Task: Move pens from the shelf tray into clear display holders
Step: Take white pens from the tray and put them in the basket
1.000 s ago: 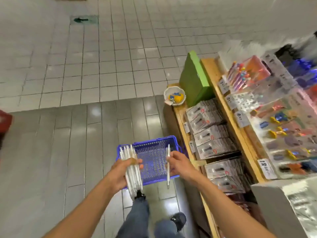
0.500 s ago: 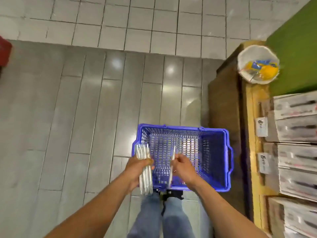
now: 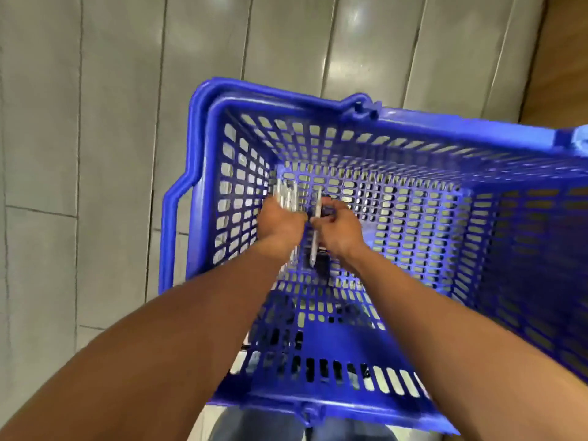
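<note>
Both my hands reach down inside a blue plastic basket that stands on the floor. My left hand grips a bundle of several white pens, whose upper ends stick out above my fingers. My right hand pinches a single white pen, held roughly upright right beside the bundle. The two hands almost touch. The shelf tray and the clear display holders are out of view.
The basket's perforated walls surround both hands; its handle hangs at the left. Grey floor tiles lie to the left and behind. A strip of wooden shelf base shows at the top right. My trouser legs show below.
The view has tilted down and closed in on the basket; the shelf has left the frame. Both hands have dropped lower into the basket, still holding the pens.
</note>
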